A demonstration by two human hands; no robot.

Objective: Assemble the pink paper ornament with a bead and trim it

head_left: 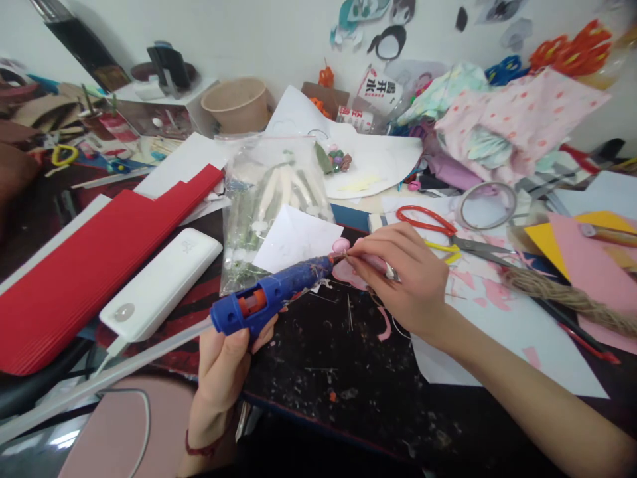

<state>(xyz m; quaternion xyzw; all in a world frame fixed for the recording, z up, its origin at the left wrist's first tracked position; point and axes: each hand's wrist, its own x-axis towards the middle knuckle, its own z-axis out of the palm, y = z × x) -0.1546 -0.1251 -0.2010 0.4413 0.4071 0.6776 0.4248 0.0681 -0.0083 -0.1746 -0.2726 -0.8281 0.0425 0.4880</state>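
Observation:
My left hand (226, 368) is wrapped around the handle of a blue hot glue gun (269, 295), with a long translucent glue stick (124, 365) running out of its back end. The gun's nozzle points right, toward the fingertips of my right hand (405, 275). Those fingers are pinched together at the tip; what they hold is too small and covered to make out. A small pink oval piece (341, 245) shows right beside the fingertips and nozzle. Under the right hand lies a flat pink piece (351, 273), partly hidden by the fingers.
Red-handled scissors (428, 219), a tape roll (486, 206) and twine (572, 299) lie to the right among pink paper scraps. At left are a white power bank (162, 285) and a red folded sheet (99, 272). A clear plastic bag (239, 199) lies behind the gun.

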